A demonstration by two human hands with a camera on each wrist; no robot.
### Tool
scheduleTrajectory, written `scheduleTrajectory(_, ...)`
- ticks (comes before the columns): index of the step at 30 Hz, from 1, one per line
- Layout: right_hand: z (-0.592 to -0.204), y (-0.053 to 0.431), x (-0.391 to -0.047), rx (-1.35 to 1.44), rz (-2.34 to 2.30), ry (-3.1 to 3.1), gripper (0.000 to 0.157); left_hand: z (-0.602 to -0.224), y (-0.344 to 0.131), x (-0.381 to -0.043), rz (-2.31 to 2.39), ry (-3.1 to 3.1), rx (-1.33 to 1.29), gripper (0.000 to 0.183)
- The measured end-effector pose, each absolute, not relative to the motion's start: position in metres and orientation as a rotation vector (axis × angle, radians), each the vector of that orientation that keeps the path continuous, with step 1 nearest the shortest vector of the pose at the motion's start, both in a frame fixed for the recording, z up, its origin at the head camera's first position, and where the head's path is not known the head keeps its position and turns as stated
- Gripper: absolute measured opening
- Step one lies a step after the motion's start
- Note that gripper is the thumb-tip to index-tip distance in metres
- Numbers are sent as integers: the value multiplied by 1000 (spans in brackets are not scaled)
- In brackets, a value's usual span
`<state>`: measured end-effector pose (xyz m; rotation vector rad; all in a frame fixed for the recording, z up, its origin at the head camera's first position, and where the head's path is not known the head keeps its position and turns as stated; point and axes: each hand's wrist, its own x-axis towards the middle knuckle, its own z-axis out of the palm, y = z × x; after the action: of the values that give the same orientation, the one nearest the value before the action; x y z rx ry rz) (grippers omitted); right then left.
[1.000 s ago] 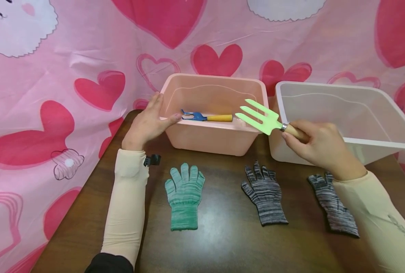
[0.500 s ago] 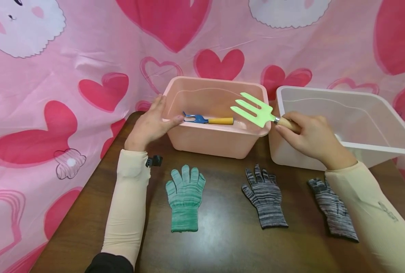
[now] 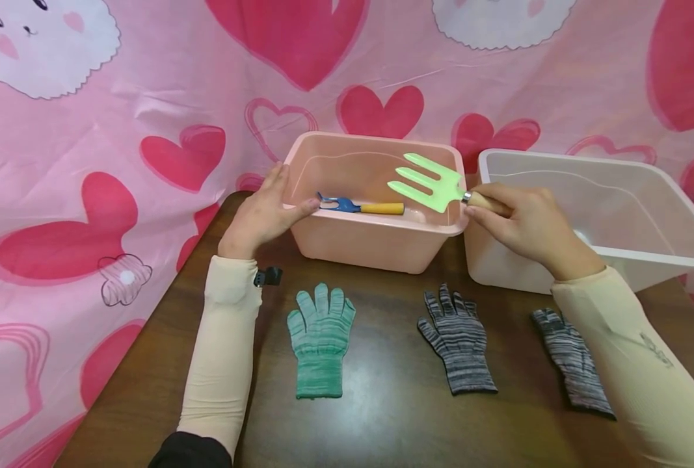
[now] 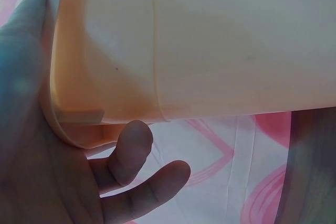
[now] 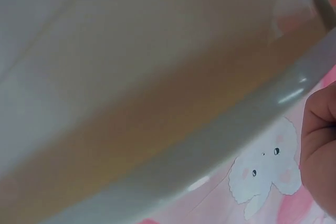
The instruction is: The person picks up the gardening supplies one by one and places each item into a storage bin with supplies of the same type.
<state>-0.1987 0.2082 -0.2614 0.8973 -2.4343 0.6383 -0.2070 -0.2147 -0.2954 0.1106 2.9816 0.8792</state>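
In the head view my right hand (image 3: pixel 528 224) holds a light green garden hand fork (image 3: pixel 434 185) by its pale wooden handle. Its three tines point left over the right part of a pink plastic bin (image 3: pixel 370 246). My left hand (image 3: pixel 259 218) grips that bin's front left corner, thumb over the front rim. The left wrist view shows the hand's fingers (image 4: pixel 134 148) beside the bin's corner. Inside the bin lies a small blue pronged garden tool (image 3: pixel 347 205) with a yellow handle. Only a bent part of the right hand (image 5: pixel 320 148) shows in the right wrist view.
A white plastic bin (image 3: pixel 493 257) stands right of the pink one, under my right hand. On the brown table (image 3: pixel 382 422) lie a green knit glove (image 3: pixel 321 344) and two grey-black striped gloves (image 3: pixel 458 344), one partly behind my right forearm. A pink heart-print cloth (image 3: pixel 171 71) hangs behind.
My right hand has moved left with the garden fork, bringing its tines further over the pink bin. The left hand stays on the bin's corner. The head view has shifted slightly.
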Motion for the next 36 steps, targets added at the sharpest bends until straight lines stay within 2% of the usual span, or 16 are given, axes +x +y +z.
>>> scheduleTrajectory(8, -251, 194, -201, 745, 723, -2540, 35, -295, -213, -207, 883, 2975, 109, 113)
scheduleTrajectory(17, -237, 182, -209, 667, 923, -2743, 50, -294, -209, -209, 881, 2986, 131, 113)
scheduleTrajectory(25, -234, 167, -223, 776, 957, -2768, 49, -295, -202, -211, 871, 2998, 177, 110)
scheduleTrajectory(36, -242, 146, -228, 862, 892, -2805, 40, -295, -197, -212, 864, 3002, 202, 111)
